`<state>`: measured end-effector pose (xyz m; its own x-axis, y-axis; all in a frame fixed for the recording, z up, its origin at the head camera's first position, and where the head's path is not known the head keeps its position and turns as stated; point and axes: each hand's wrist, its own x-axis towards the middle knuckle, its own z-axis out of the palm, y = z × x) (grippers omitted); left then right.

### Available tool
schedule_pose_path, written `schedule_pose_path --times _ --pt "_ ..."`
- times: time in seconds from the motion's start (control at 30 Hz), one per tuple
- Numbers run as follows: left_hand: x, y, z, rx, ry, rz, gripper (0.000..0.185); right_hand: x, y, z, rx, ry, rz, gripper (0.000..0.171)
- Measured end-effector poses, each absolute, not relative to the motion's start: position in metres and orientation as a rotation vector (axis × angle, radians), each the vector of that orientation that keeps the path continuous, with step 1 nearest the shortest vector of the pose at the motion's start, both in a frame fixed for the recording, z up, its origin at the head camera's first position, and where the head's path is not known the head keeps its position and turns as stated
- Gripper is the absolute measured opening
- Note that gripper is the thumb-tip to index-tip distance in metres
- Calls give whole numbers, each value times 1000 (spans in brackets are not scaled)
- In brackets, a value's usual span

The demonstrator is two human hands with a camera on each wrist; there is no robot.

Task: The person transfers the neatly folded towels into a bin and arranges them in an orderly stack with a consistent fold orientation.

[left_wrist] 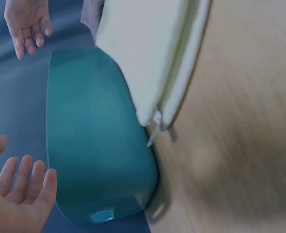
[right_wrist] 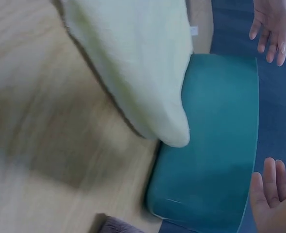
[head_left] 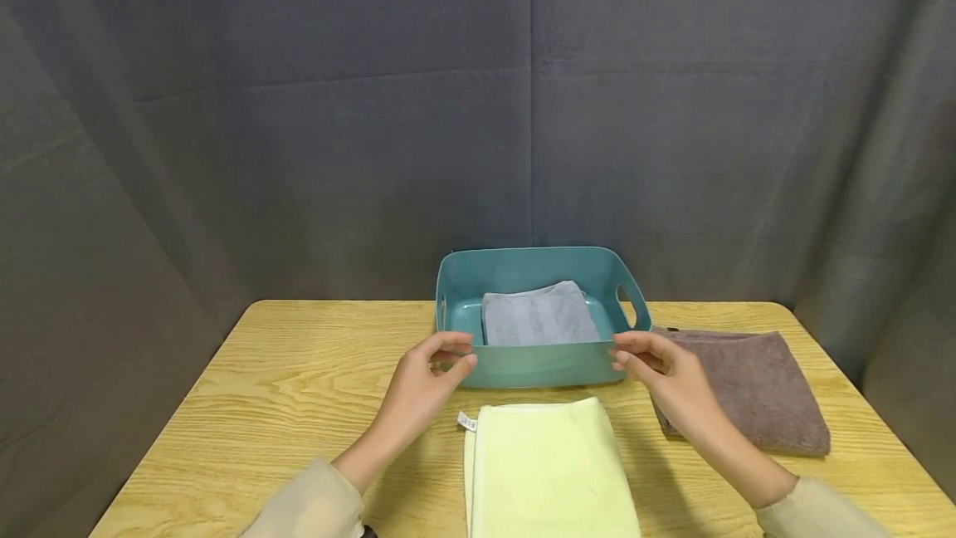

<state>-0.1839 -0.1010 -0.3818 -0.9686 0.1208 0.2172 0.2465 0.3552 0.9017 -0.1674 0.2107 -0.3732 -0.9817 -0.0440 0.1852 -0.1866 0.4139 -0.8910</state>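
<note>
Against a dark grey curtain (head_left: 299, 106), the wooden surface (head_left: 284, 405) carries a teal basket (head_left: 538, 364) at its far edge, between both hands' spread, empty fingers (head_left: 448, 347). Only the head view shows the grey towel (head_left: 538, 314) inside the basket and the brown towel (head_left: 754, 388) toward the right edge; the wrist views show the basket's outer wall beside the yellow towel (head_left: 548, 471).

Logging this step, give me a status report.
Both hands open, left hand and right hand beside the teal bin. Grey towel inside. Nothing in the way.
</note>
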Motion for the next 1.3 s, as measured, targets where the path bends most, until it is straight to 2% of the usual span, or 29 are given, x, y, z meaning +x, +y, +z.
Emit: schedule_pose_path --times 0.13,0.83,1.3 --pt "-179 -104 -389 -322 -2502 -1706 25 -161 213 -379 173 -2544 1645 40" --pt "-158 -115 -415 -260 -2581 -1731 22 -132 203 -405 -72 -2566 1748 35" --pt "-145 -117 -433 -256 -2658 -1804 31 -119 208 -423 -175 -2589 1770 39"
